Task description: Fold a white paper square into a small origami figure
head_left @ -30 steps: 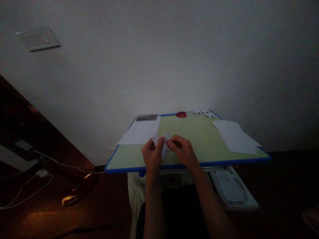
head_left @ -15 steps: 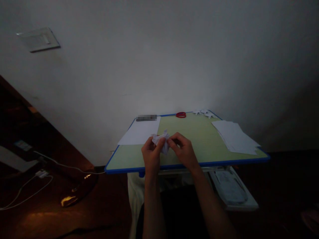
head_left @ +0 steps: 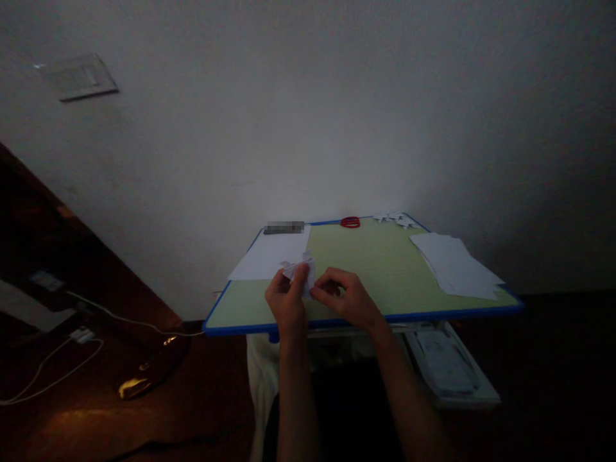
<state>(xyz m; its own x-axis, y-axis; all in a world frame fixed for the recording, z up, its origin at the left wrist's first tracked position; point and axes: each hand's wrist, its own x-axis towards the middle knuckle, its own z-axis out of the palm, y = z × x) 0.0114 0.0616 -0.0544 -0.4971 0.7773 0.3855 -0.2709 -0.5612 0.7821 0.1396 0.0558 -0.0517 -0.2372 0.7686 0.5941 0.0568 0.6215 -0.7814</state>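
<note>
A small folded white paper piece (head_left: 299,269) is pinched between both my hands just above the near part of the green table (head_left: 375,263). My left hand (head_left: 286,303) grips its lower left side with closed fingers. My right hand (head_left: 347,298) pinches its right edge, fingers curled. A white sheet (head_left: 272,253) lies flat on the table just behind my left hand.
A stack of white sheets (head_left: 455,264) lies at the table's right. Red rings (head_left: 350,222) and small folded paper shapes (head_left: 397,219) sit at the far edge, beside a dark bar (head_left: 283,227). White cables (head_left: 52,359) run over the dark floor on the left.
Both hands have shifted slightly left with the paper piece, which now sits higher over my left hand; my right fingers have curled in closer.
</note>
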